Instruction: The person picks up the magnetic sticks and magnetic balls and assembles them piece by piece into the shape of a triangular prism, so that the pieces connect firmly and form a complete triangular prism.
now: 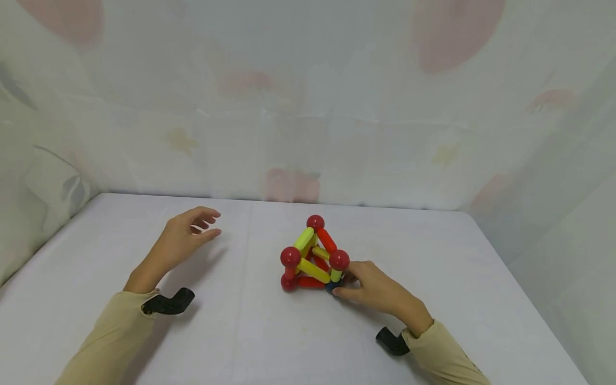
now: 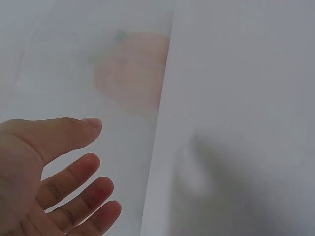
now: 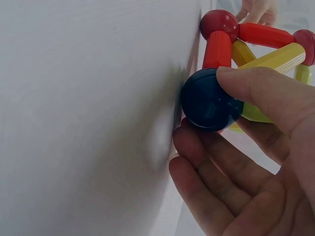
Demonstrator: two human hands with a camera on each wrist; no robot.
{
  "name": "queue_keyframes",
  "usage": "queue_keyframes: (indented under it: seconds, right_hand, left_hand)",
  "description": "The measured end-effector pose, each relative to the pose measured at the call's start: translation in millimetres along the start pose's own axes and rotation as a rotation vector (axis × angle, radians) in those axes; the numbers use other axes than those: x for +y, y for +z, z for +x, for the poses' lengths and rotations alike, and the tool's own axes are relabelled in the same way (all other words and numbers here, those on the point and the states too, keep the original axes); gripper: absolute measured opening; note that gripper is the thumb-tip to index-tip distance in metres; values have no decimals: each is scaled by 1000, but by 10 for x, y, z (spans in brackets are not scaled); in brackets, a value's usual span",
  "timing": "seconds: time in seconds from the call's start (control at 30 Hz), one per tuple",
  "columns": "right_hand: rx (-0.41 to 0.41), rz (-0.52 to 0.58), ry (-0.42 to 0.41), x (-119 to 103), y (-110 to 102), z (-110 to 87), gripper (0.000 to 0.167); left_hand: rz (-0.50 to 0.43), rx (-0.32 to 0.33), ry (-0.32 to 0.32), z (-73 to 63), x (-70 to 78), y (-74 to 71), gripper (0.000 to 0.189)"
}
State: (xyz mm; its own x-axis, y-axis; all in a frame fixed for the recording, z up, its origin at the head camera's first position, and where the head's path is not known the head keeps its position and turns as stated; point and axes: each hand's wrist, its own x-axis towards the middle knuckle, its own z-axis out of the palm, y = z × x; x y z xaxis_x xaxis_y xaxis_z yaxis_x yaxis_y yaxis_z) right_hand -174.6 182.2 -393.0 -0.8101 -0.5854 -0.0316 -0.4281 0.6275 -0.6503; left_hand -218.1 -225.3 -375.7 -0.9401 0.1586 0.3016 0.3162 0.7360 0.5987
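Observation:
A magnetic ball-and-rod structure (image 1: 314,270) stands on the white table, built from red balls and red, yellow and lime-green rods. Its highest point is a red ball (image 1: 315,223). At the near right lower corner sits a dark blue ball (image 3: 209,101), low against the tabletop. My right hand (image 1: 377,289) pinches this blue ball, thumb on one side and fingertips on the other. To the left of the structure, my left hand (image 1: 185,235) hovers over the table with relaxed fingers and nothing in it. Its thumb (image 2: 74,132) is spread apart from the fingers.
The white tabletop (image 1: 260,331) reaches back to a pale curtain (image 1: 375,139) with faded pink and yellow prints. More patterned cloth (image 1: 38,182) borders the left side. A black wrist device (image 1: 168,302) sits at the left sleeve, and another black device (image 1: 392,342) at the right.

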Motion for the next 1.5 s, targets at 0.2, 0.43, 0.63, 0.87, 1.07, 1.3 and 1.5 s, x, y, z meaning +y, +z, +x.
queue_keyframes:
  seconds: [0.2,0.43,0.63,0.87,1.07,1.3,1.5]
  right_hand:
    - [3,6,1,6,7,-7,32]
    - [1,11,3,-4,-1,-4,32]
    - [-3,11,5,-1,-7,-4,33]
    - [-1,7,7,8,0,-2,32]
    - [-4,14,21,-10,6,-1,31]
    - [-2,7,14,9,9,4,31]
    - [1,9,9,21,11,7,31]
  left_hand:
    - [51,1,-13,-18,-129,-51,36]
    - [126,-47,-81,-24,-255,-124,40]
    - [124,-62,-115,-22,-339,-137,41]
    - [125,-145,-200,-28,-412,-153,45]
    - [152,-174,-173,-21,-464,-164,48]
    - [173,-148,-164,-29,-453,-141,39]
    - [192,-155,-205,-32,-431,-139,41]
